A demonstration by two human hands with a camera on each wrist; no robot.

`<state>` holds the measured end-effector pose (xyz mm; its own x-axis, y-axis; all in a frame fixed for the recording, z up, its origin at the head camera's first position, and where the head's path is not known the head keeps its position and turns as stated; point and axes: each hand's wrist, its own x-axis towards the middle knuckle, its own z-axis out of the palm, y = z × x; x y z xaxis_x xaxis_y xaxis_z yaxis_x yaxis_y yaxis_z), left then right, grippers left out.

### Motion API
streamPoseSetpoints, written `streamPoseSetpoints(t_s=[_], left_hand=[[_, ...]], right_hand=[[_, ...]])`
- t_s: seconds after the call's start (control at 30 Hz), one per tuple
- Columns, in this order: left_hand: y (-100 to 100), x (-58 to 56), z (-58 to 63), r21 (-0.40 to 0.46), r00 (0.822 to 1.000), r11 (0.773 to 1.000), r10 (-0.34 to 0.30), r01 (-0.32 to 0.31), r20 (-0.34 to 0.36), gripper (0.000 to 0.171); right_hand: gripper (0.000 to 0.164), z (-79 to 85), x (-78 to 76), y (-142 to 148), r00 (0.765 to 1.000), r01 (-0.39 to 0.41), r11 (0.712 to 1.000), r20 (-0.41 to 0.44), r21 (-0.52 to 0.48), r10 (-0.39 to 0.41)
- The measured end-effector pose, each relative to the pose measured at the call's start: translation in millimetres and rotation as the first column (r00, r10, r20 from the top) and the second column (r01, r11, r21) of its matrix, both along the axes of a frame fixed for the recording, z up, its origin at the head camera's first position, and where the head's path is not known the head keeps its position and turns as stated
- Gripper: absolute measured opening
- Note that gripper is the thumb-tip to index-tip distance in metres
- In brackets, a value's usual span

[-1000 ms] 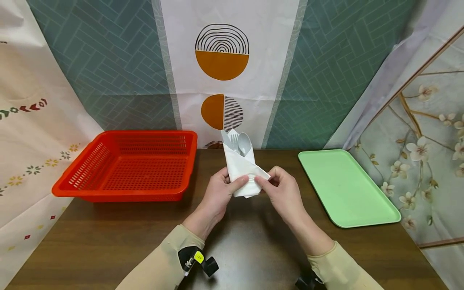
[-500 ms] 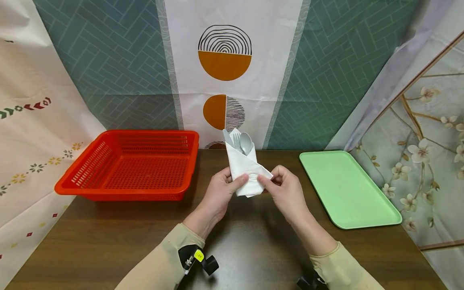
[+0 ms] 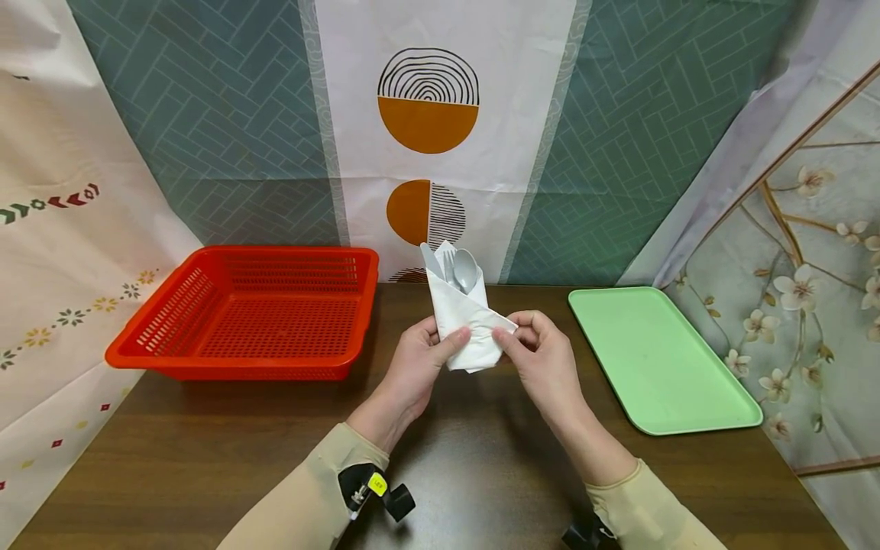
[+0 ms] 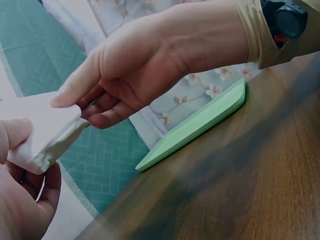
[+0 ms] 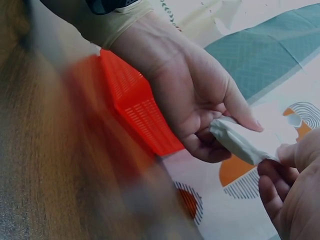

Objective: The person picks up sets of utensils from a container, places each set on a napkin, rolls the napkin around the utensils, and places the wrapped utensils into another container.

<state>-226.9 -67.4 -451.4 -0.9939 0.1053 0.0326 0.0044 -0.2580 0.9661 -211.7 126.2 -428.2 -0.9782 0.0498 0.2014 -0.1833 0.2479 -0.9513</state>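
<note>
A folded white napkin (image 3: 467, 325) is held up above the table, wrapped round a grey knife (image 3: 431, 260), fork (image 3: 449, 266) and spoon (image 3: 465, 270) whose upper ends stick out of its top. My left hand (image 3: 411, 365) grips the napkin's left side, thumb on the front and fingers behind. At the right, my right hand (image 3: 543, 357) pinches the napkin's pointed corner between thumb and fingers. In the left wrist view the napkin's lower end (image 4: 50, 135) shows as a thick folded bundle between both hands. The cutlery's lower parts are hidden inside the wrap.
To the left on the brown table (image 3: 275, 458) stands a red plastic basket (image 3: 275, 367) with slotted walls. A light green tray (image 3: 667, 359) lies at the right. Patterned cloths (image 3: 584, 153) hang behind and at both sides.
The napkin's right corner is drawn slightly outward and down, and the right fingers have shifted a little on it. The left hand keeps its hold; the view has shifted slightly.
</note>
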Motion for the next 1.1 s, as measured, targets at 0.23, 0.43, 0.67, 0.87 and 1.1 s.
streamPoseSetpoints(t_s=[0.23, 0.43, 0.67, 0.87, 1.1], left_hand=[[0, 0.8, 1.3, -0.003, 0.999, 0.999, 0.048, -0.048, 0.014, 0.039], [2, 1.0, 1.4, 0.021, 0.995, 0.994, 0.103, -0.103, 0.018, 0.037], [4, 1.4, 0.5, 0.04, 0.992, 0.991, 0.127, -0.127, -0.001, 0.036], [4, 4.2, 3.4, 0.04, 0.995, 0.995, 0.095, -0.094, -0.018, 0.039], [5, 5.7, 5.0, 0.073, 0.996, 0.994, 0.086, -0.084, -0.024, 0.041]], right_hand=[[0.029, -3.4, 0.5, 1, 0.99, 0.043, 0.999, -0.131, 0.0, -0.043], [0.019, -5.1, 9.1, -4, 0.845, 0.195, 0.972, -0.526, 0.134, -0.097], [0.03, -8.5, 17.1, -19, 0.775, 0.161, 0.915, -0.622, 0.371, 0.116], [0.054, -12.6, 18.2, -22, 0.84, 0.185, 0.892, -0.538, 0.413, 0.075], [0.055, -13.0, 18.4, -22, 0.889, 0.146, 0.908, -0.455, 0.392, 0.053]])
